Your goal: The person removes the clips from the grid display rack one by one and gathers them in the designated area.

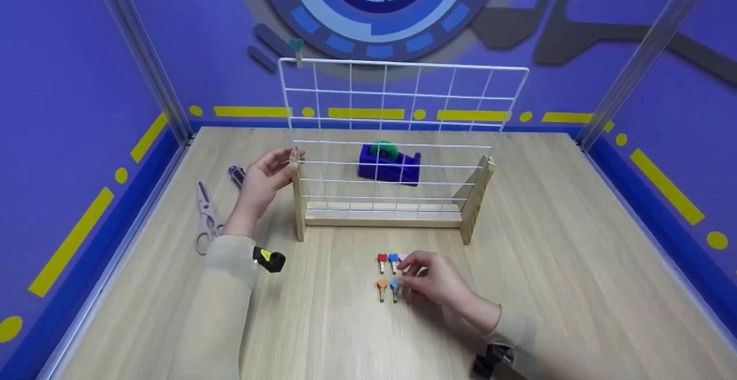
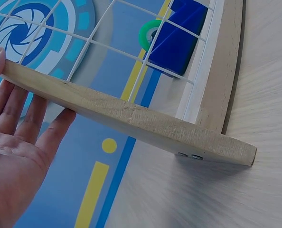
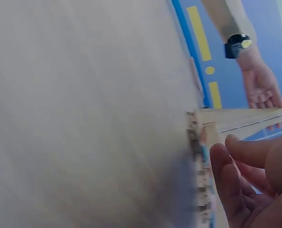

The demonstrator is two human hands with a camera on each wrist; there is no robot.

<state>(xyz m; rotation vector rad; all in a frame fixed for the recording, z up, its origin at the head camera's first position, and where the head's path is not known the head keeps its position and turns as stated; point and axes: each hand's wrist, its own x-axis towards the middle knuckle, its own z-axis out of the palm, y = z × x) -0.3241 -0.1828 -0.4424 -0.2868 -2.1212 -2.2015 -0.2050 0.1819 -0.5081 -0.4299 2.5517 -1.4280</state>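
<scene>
My left hand (image 1: 262, 181) holds the wooden side post (image 2: 131, 114) of a white wire grid rack (image 1: 386, 64), thumb on one side and fingers on the other. A green heart clothespin (image 1: 296, 49) is clipped at the grid's top left corner. My right hand (image 1: 435, 279) is over small heart clothespins on the table, thumb and index finger bent with a gap between their tips in the head view. Beside its fingertips are a red clothespin (image 1: 382, 262), a blue one (image 1: 394, 262), an orange one (image 1: 382, 289) and a light blue one (image 1: 394, 289). A pink one (image 1: 403, 259) is partly hidden by the fingers.
Behind the grid stands a blue tape dispenser (image 1: 391, 167) with a green roll. Scissors (image 1: 206, 219) lie at the left, beside a dark-tipped tool (image 1: 236, 175) partly behind my left hand. Patterned blue walls (image 1: 69, 109) enclose the table.
</scene>
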